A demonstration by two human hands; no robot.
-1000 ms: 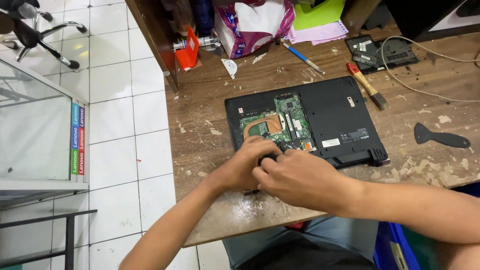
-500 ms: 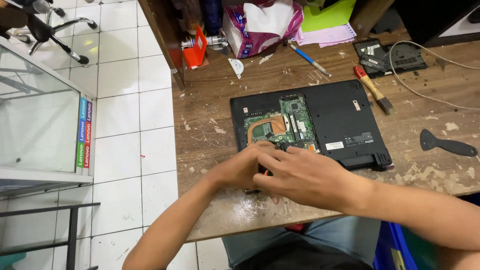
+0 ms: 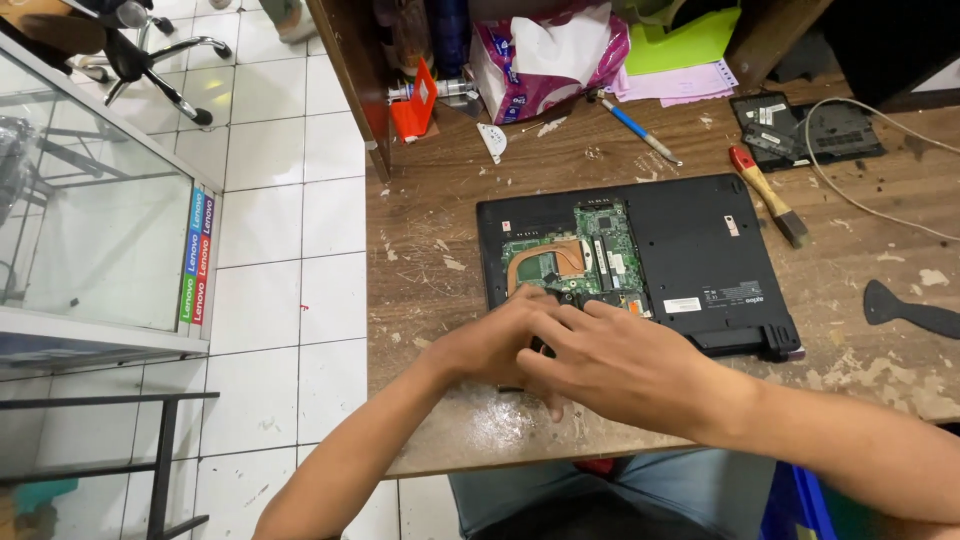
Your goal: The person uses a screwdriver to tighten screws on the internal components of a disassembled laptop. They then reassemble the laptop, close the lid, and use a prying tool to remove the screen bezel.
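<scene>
We'd kept both hands, left hand (image 3: 490, 345) and right hand (image 3: 615, 365), pressed flat, fingers spread, on the opened laptop's (image 3: 640, 260) near-left corner; nothing gripped, barely shifted.

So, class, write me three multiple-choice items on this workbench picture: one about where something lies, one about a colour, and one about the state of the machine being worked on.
1. Where do both hands rest?
A. on the laptop's near left corner
B. on the brush
C. on the tissue pack

2. What colour is the brush's handle end?
A. green
B. red
C. white

3. What state is the laptop's underside in?
A. fully covered
B. partly open, circuit board showing
C. snapped in two

Answers:
1 A: the left hand and the right hand overlap at the near left corner of the black laptop.
2 B: the brush has a red handle end.
3 B: the green circuit board shows through an opening in the base.
</scene>
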